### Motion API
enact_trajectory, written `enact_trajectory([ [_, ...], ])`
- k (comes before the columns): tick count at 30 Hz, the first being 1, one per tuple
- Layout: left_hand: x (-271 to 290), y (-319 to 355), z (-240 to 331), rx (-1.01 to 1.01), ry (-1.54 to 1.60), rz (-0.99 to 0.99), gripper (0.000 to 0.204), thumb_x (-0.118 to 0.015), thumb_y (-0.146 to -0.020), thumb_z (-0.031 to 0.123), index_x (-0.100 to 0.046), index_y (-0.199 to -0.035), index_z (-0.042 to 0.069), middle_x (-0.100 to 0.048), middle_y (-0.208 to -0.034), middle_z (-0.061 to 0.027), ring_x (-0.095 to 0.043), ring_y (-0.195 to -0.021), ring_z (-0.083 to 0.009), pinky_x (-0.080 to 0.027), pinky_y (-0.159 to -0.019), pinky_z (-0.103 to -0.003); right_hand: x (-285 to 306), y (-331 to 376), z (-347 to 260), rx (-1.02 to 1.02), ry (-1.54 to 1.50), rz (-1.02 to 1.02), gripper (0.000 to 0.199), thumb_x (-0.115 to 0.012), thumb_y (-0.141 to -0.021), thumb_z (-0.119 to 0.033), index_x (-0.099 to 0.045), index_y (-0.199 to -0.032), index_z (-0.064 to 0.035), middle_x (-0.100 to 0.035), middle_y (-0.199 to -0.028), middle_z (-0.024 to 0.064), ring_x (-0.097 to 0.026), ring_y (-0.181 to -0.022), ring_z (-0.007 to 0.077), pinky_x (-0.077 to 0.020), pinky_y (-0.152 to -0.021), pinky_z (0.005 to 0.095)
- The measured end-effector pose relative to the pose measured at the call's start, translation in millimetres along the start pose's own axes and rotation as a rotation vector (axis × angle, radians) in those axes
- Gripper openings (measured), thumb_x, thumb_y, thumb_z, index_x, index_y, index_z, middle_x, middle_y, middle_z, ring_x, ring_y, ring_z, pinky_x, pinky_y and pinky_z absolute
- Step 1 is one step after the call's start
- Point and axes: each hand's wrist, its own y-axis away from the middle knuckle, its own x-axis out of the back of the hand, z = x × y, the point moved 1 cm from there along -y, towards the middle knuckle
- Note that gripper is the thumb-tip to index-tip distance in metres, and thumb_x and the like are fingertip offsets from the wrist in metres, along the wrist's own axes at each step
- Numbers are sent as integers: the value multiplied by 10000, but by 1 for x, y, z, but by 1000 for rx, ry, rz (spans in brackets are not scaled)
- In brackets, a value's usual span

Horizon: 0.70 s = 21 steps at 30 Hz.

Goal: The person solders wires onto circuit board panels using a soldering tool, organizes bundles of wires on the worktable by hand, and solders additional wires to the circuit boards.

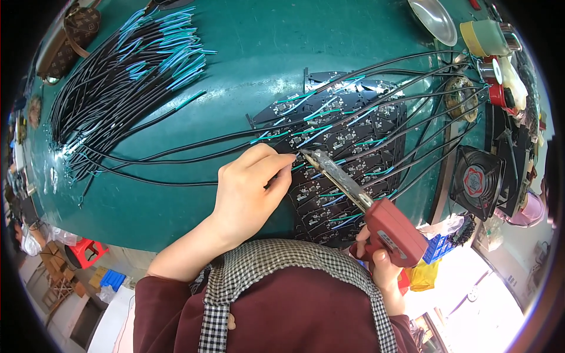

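My left hand (250, 182) is closed in a pinch over the dark circuit boards (318, 197). A black cable (176, 182) runs from the left into this hand, and the thin wire end between the fingertips is mostly hidden. In my right hand (381, 267) is a red soldering gun (395, 232), gripped by its handle. Its metal barrel slants up to the left, with the tip close beside my left fingertips, over the boards. Blue and green wire ends (318, 130) lie across several boards, joined to black cables.
A large bundle of black cables (112, 88) with bared blue and green ends lies at the far left of the green table (253, 41). At the right stand a square fan (478, 181), a roll of tape (462, 99), a bottle (484, 39) and a metal dish (434, 21).
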Motion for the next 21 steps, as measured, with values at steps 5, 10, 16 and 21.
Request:
enact_trajectory([
  [5, -1, 0, -2, -43, -31, 7, 120, -634, -748, 2, -649, -866, 11, -577, -753, -66, -579, -576, -205, -469, -524, -296, -1, 1, 2, -27, 36, 36, 704, -648, -785, -526, -484, -1153, 51, -560, -793, 82, -496, -584, 126, -389, -539, 250],
  [10, -1, -2, 0, -88, -88, -16, 146, -639, -740, 2, -643, -886, 12, -560, -758, -68, -578, -597, -218, -474, -537, -307, 33, 10, 35, 131, 282, -48, 745, -788, -706, -313, -453, -1242, 82, -634, -929, 123, -575, -622, 122, -465, -548, 216],
  [16, -1, -1, -1, -112, -110, -15, 155, -641, -738, 0, -639, -893, 9, -553, -760, -71, -576, -598, -219, -477, -537, -309, 8, 4, 12, 55, 93, 2, 766, -783, -707, -309, -436, -1252, 101, -645, -979, 156, -592, -637, 129, -463, -537, 210],
  [21, -1, -1, -1, -128, -112, -7, 152, -640, -736, -5, -636, -888, 7, -553, -758, -69, -577, -595, -222, -475, -531, -311, 6, 6, 2, -6, -122, 31, 780, -784, -702, -329, -432, -1251, 98, -631, -1003, 179, -585, -626, 141, -466, -545, 219],
])
